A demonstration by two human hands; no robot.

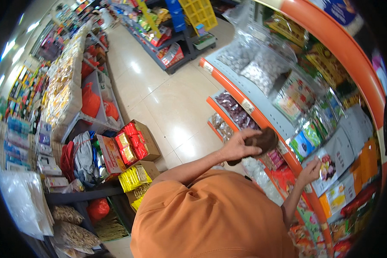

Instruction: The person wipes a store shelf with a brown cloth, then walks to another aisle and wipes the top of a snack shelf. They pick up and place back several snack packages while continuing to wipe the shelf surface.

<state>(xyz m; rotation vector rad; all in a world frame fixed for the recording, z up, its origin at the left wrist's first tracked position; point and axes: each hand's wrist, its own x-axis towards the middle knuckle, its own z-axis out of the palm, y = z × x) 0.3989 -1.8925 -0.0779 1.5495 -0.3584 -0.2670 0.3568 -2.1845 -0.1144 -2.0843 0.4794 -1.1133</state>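
My left hand [242, 145] is raised in front of the orange-edged shelves and grips a dark brown cloth [262, 141], bunched up. My right hand [310, 171] is at the front edge of a shelf, its fingers at the side of a white packet [332, 164] with a picture on it; whether they pinch it cannot be told. Beside that packet lie an orange and white packet [338, 198] and a green and blue packet [306, 138]. Farther along the same shelf are clear bags of whitish pieces [266, 66].
The orange shelf edge [232, 85] runs close on the right, with lower shelves jutting out beneath. Cartons of red packets [137, 142] and yellow packets [133, 177] stand at the left. A dark shelf unit [183, 48] stands across the tiled floor [167, 106].
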